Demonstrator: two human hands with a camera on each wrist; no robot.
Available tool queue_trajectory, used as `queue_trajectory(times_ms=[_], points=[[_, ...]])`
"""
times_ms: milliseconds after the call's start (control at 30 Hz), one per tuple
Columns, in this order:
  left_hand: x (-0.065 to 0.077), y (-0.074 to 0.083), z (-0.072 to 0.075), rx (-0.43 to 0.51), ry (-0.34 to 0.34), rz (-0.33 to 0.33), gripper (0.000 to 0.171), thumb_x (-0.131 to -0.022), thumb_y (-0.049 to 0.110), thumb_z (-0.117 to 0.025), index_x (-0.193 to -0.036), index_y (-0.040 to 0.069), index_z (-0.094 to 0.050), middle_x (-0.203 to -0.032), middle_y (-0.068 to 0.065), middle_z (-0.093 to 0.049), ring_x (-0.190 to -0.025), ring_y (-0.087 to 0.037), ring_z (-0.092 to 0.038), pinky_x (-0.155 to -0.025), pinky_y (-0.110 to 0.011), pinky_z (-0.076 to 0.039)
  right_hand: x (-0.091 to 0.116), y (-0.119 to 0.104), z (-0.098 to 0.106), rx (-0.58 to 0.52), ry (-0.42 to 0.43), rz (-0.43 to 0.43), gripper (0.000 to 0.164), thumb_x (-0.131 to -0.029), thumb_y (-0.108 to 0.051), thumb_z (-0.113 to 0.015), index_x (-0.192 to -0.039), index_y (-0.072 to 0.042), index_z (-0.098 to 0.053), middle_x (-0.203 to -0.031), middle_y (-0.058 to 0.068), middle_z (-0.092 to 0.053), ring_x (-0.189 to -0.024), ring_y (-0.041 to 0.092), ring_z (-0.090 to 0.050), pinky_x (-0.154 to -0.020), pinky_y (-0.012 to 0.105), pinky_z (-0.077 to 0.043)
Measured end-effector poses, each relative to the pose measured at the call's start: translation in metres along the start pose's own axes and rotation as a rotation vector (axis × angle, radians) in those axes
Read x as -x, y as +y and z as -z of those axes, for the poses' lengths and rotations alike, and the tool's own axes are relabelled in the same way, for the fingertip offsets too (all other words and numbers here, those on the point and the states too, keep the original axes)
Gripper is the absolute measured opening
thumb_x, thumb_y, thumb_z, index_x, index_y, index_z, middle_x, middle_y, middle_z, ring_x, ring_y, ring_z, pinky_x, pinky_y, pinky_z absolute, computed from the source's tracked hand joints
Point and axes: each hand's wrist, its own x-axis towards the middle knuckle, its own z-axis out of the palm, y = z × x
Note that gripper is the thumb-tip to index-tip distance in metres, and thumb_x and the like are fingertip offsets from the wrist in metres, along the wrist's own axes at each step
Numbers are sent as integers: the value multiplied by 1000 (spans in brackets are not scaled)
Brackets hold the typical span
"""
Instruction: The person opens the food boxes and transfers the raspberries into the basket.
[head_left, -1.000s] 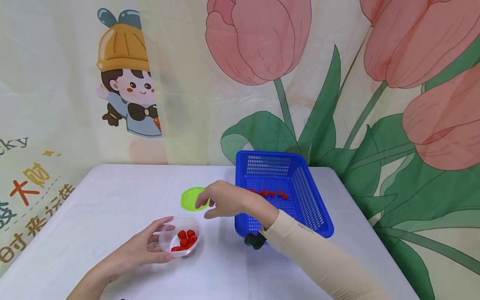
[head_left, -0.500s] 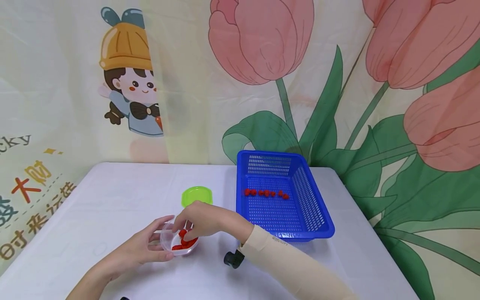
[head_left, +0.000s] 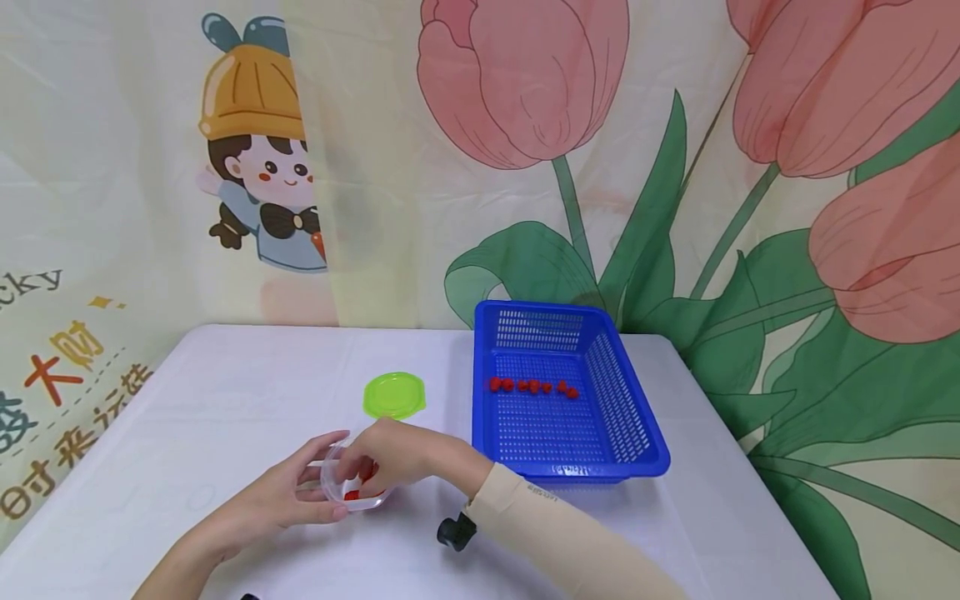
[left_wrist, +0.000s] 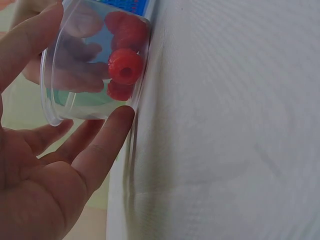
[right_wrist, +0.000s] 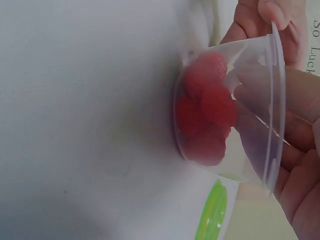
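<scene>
A clear plastic tub [head_left: 330,481] with several red raspberries [left_wrist: 125,66] in its bottom stands on the white-covered table. My left hand [head_left: 288,492] grips the tub's side, fingers at the far side and thumb at the near side. From above, my right hand [head_left: 390,454] reaches into the tub, its fingers among or just over the raspberries. Through the tub wall in the left wrist view, the right fingertips [left_wrist: 92,75] show apart from the thumb, with no berry plainly pinched. The right wrist view shows a pile of raspberries [right_wrist: 205,110] close to the fingertips.
Behind the tub a round green lid [head_left: 394,395] lies on the table [head_left: 247,400]. To the right stands a blue perforated basket [head_left: 555,442], with a row of small red berries [head_left: 534,386] across its floor. A printed backdrop [head_left: 375,167] hangs behind the table.
My right hand has moved left and down from over the green lid into the tub. My left hand keeps its hold on the tub. The berries in the basket have not moved.
</scene>
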Motion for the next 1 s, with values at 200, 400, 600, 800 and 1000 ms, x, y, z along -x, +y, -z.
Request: queue_trajectory(times_ms=[200, 400, 600, 800, 1000], points=[[-1, 0, 0, 7, 0, -14, 98, -94, 17, -83, -169, 22, -20, -166, -24, -32, -138, -42, -58, -97, -27, -56, -4, 2, -6, 27, -7, 35, 30, -93, -12, -84, -122, -18, -80, -99, -9, -76, -84, -3, -61, -79, 5, -48], [0, 1, 1, 29, -7, -32, 99, -93, 15, -83, -169, 20, -19, -167, -25, -31, -136, -42, -59, -96, -26, -56, -6, 2, -11, 46, -2, 14, 28, -93, -15, -85, -120, -21, -81, -98, -13, -75, -84, -4, -60, -79, 4, -47], [0, 2, 1, 22, -5, -14, 100, -93, 17, -83, -169, 22, -19, -167, -24, -31, -137, -42, -59, -97, -26, -56, -7, 2, -13, 98, 5, 25, 24, -93, -17, -85, -117, -22, -82, -94, -15, -74, -83, -4, -59, -78, 4, -45], [0, 1, 0, 9, -3, 4, 97, -94, 18, -83, -169, 24, -20, -168, -21, -29, -138, -41, -58, -98, -26, -55, -10, 0, -14, 177, -6, 29, 17, -96, -18, -82, -112, -23, -82, -91, -16, -71, -83, -2, -58, -77, 5, -44], [0, 2, -1, 11, -5, 2, 96, -94, 19, -82, -168, 24, -21, -168, -22, -29, -138, -42, -58, -97, -26, -55, -11, -1, -15, 216, -5, 36, 15, -97, -18, -81, -111, -22, -82, -91, -16, -71, -83, -2, -58, -78, 4, -43]])
